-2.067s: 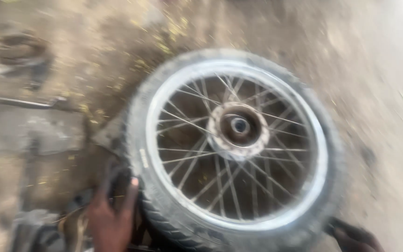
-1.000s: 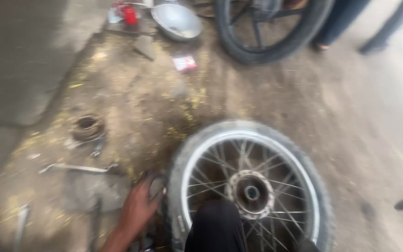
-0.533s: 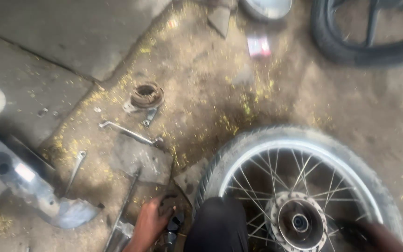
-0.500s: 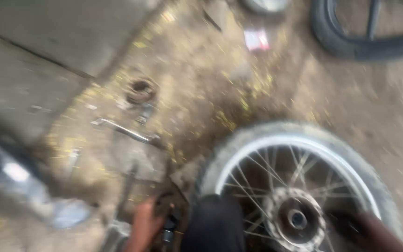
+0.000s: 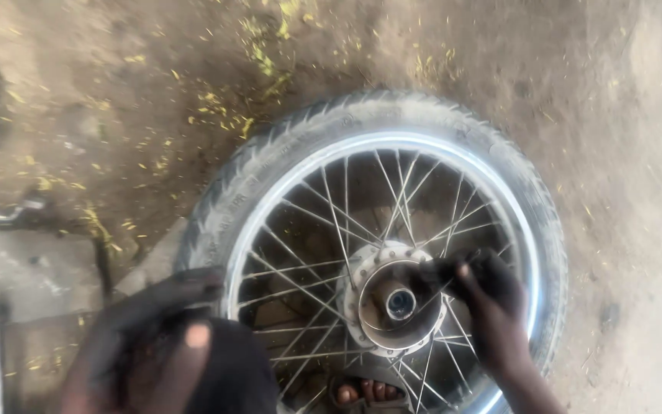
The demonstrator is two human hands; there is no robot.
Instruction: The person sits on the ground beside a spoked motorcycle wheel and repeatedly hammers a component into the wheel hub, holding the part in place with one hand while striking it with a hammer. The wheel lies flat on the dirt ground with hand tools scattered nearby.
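Closer now, spoked wheel point(image 5: 377, 230) shows worn black tyre, rusty hub point(image 5: 396, 303).

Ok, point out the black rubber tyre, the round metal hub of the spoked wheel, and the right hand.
black rubber tyre point(image 5: 227, 188): head view, on the treaded sidewall at upper left.
round metal hub point(image 5: 392, 303): head view, on the hub's centre face.
right hand point(image 5: 492, 307): head view, on the back of the hand.

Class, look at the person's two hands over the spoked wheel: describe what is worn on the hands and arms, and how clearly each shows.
Both are bare: no gloves, rings, watch or sleeves show. The right hand is fairly sharp, with its bare wrist and forearm running off the bottom edge; its fingers look smudged dark, perhaps with grease. The left hand is close to the camera and blurred, one fingernail visible, so finer detail cannot be told.
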